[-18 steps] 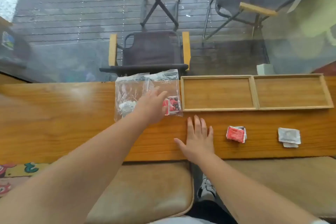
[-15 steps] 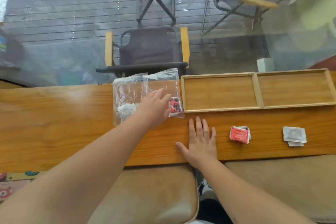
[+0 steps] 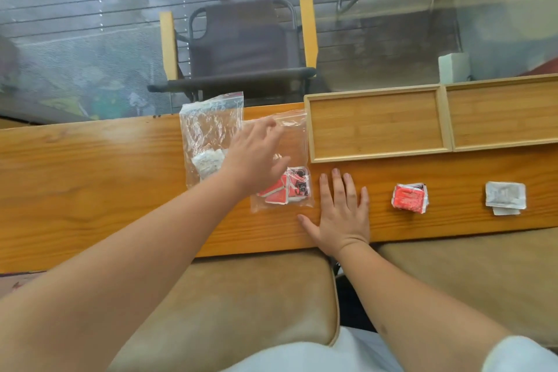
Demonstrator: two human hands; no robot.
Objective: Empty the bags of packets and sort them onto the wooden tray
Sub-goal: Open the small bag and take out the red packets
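Clear plastic: two bags, white-packet bag [image 3: 208, 142] far left, red-packet bag [image 3: 283, 178] beside the empty tray [image 3: 374, 157]. Left hand [image 3: 256, 160] hovered over them, fingers relaxed, grasping nothing. Right hand [image 3: 341, 214] lay flat on the table [image 3: 90, 178]. Risk: slippery film might spill packets off the far edge.

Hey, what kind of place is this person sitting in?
Probably a window-side counter in a home or cafe: a long wooden counter against glass, a folding chair on decking outside, and a cushioned bench beneath.
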